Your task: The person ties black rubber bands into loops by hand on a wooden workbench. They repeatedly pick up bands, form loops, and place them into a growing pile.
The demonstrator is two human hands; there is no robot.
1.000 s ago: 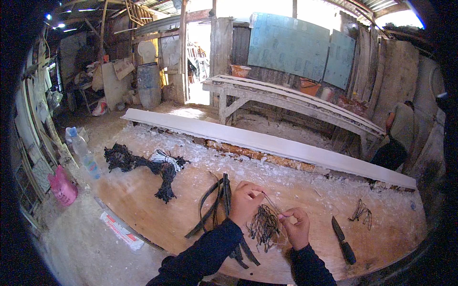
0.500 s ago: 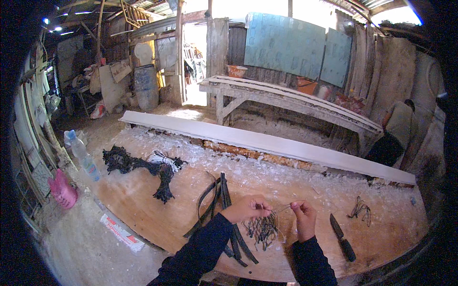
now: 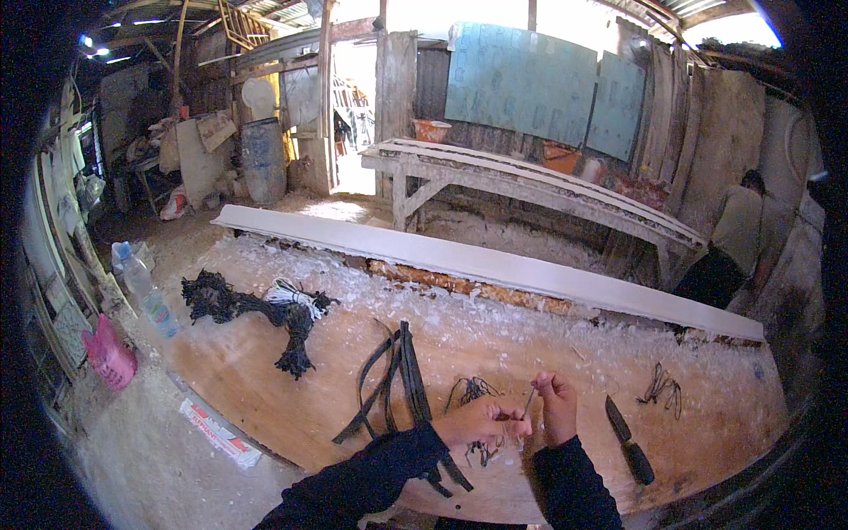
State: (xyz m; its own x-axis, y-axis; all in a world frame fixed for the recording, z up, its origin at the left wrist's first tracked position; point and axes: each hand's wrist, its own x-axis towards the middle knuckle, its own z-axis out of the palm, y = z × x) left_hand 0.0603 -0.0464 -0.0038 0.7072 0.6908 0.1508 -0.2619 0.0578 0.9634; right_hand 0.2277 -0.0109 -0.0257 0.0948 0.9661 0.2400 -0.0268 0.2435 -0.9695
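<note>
My left hand [image 3: 481, 420] and my right hand [image 3: 557, 408] are close together over the wooden board, fingertips pinched on a short length of thin cord [image 3: 530, 402] between them. Under my left hand lies a tangled bunch of thin dark cords [image 3: 474, 387], partly hidden by the hand. Beside my left forearm are several long, flat black strips [image 3: 409, 375], some running beneath the sleeve. A knife with a black handle [image 3: 629, 440] rests to the right of my right hand. Farther right is a small loose bunch of cords [image 3: 661, 389].
Black cord bundles [image 3: 296, 340] with white cord [image 3: 296, 296] lie at the board's left. A long white plaster-like strip [image 3: 486, 265] edges the far side. A plastic bottle [image 3: 146, 287] and pink bag [image 3: 110, 353] stand left. One person [image 3: 733, 234] bends at the far right.
My left hand has moved slightly right and down, covering more of the cord bunch and closing toward my right hand. The cord between the fingers now points more upright.
</note>
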